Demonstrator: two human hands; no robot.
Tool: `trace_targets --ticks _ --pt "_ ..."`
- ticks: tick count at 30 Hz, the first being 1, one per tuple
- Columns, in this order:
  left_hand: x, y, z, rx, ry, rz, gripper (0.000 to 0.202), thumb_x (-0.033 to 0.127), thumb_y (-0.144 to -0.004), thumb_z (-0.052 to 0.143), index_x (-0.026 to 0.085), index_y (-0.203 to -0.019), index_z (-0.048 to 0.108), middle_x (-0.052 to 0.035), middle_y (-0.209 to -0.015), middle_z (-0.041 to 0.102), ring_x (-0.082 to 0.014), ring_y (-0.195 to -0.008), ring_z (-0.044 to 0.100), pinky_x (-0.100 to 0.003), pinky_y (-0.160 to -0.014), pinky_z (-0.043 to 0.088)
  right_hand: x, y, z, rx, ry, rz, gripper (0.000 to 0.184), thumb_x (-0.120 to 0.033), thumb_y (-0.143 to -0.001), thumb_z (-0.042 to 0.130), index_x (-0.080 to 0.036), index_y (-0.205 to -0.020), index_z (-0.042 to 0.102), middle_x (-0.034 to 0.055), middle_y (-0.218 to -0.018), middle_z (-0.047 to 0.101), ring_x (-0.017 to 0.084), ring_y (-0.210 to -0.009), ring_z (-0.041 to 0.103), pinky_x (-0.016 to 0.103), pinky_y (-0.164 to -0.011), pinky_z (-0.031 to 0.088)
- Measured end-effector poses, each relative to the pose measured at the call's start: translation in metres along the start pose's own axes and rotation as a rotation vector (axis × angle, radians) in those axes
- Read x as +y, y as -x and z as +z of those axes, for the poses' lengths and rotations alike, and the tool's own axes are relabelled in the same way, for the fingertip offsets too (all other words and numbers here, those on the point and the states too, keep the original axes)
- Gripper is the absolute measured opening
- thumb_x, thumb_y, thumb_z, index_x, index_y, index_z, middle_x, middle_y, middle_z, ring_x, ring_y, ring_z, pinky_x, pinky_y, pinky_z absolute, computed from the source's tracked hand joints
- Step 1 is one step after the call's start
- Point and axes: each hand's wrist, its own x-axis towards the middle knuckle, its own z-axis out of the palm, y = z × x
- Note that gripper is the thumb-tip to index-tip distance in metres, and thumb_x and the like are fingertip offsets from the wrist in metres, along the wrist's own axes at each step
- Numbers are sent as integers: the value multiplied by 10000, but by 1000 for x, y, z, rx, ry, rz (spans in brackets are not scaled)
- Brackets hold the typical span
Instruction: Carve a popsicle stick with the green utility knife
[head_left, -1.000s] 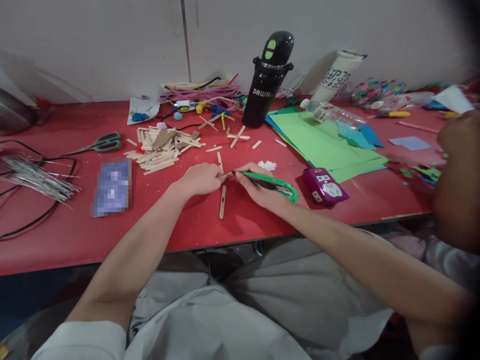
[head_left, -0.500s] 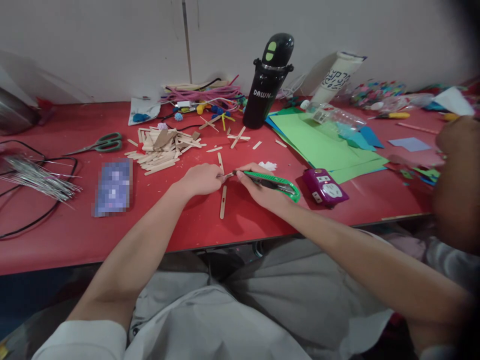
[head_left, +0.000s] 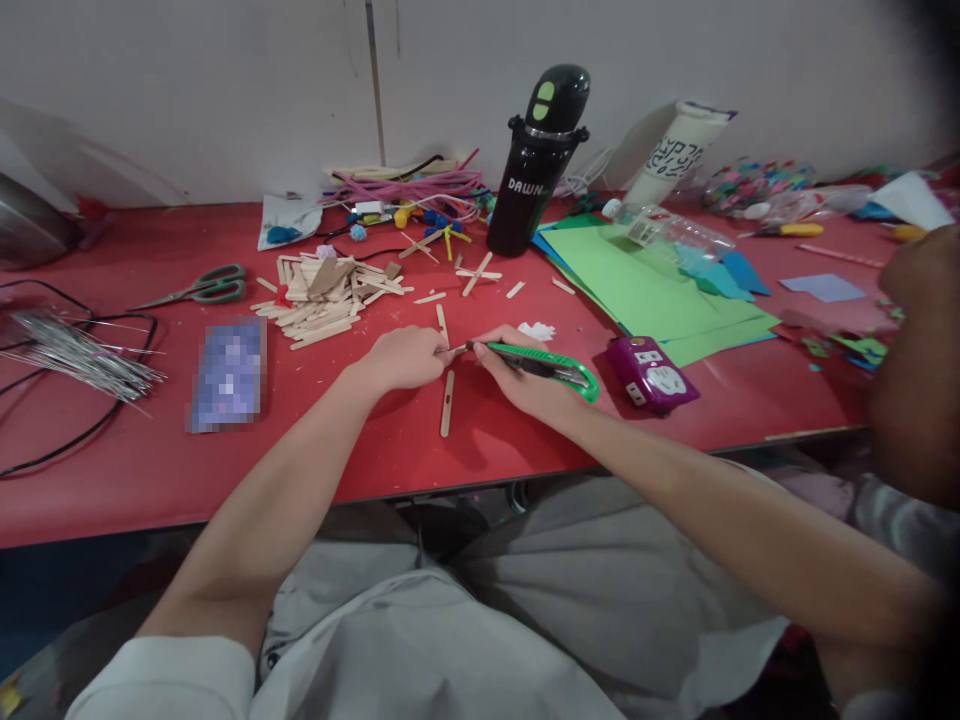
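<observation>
Two bare hands work over a red bench, on the near side of a black bottle. The left hand, nearer than the bottle and to its left, has its fingers pinched closed, seemingly on a thin pale piece. The right hand, in front of the bottle, has its fingers wrapped closed round a green cutter; its front end is at that piece, though whether it touches cannot be told.

A slotted stick lies in front of the bottle and to its left, a small dark opening in its face, so that cut looks finished. A second stick end, closer to the bottle, may belong to another stick. The thin piece is probably mid-cut, its worked edge too small to make out.

Just in front of the bottle, crossed sticks seem already paired, and a short offcut suggests wood already trimmed. Left of the bottle, a heap of sticks looks mostly uncut, with scissors farther left
</observation>
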Motion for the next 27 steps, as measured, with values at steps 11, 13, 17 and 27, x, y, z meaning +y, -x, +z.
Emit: trace_targets --ticks 11,13,17,27 --pt "-1 -1 1 0 18 2 375 497 -931 450 215 -764 633 -93 -879 716 -244 -815 635 -324 -670 378 -4 -1 -2 -30 -14 1 298 -493 -981 547 -225 -874 622 23 -810 676 187 -775 632 324 -729 466" --pt "-1 -1 0 -2 11 3 374 491 -933 443 214 -771 636 -97 -889 718 -246 -819 635 -326 -671 379 -4 -1 -1 -30 -8 2 297 -492 -984 539 -228 -871 616 22 -814 675 188 -784 633 326 -735 465" --pt "0 0 -1 -3 8 3 359 474 -938 443 217 -798 651 -92 -914 726 -242 -828 638 -321 -679 388 2 -2 0 -28 41 -17 298 -486 -992 509 -241 -838 579 22 -805 664 200 -782 631 339 -736 464" --pt "0 2 -1 0 27 10 378 489 -942 441 214 -764 629 -94 -891 722 -251 -829 648 -335 -669 396 0 0 0 -1 -1 0 348 -561 -994 501 -245 -889 602 38 -850 686 215 -814 647 350 -748 486"
